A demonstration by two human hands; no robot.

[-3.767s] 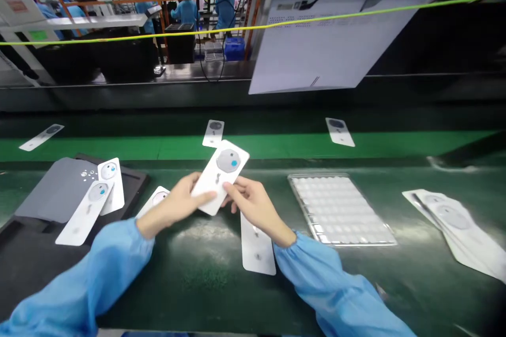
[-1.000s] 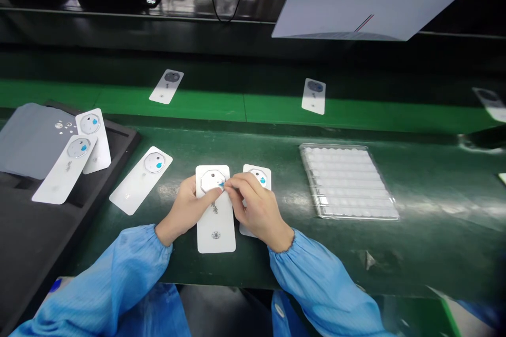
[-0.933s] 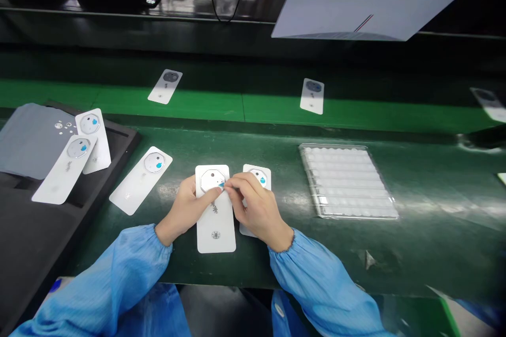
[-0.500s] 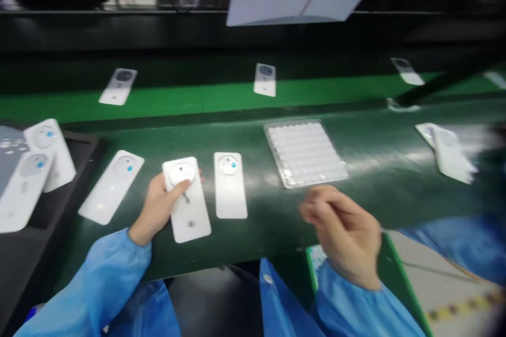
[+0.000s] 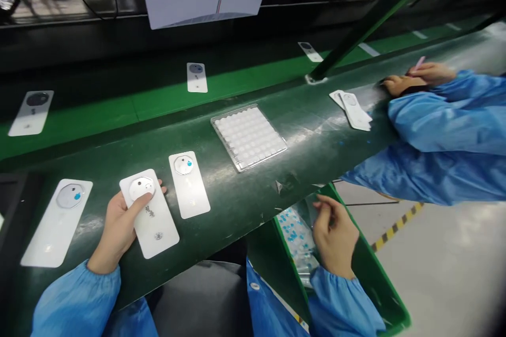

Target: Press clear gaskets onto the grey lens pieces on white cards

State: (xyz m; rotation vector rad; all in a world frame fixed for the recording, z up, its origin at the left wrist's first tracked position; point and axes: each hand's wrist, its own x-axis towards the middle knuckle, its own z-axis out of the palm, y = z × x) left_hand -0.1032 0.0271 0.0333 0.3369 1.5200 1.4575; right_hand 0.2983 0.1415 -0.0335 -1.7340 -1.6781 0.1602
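"One white panel [image 5: 157,226] is clasped in my left grip [image 5: 118,224], thumb on its face, near the edge of the table [image 5: 245,189]; how will it handle?"

"Light and stiff, I'd judge, perhaps slick and easily scratched; I'd hold it by its long edges, off the round disc [image 5: 137,187]. Your right grip [image 5: 336,237]?"

"Over the green bin [image 5: 375,274], fingers curled; I can't make out whether it pinches anything"

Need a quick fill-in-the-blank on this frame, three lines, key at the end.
1. The left hand grips a panel coloured mainly ____.
2. The right hand is at the ____-coloured bin.
3. The clear tray lies to the ____ of the held panel.
Missing words: white; green; right.
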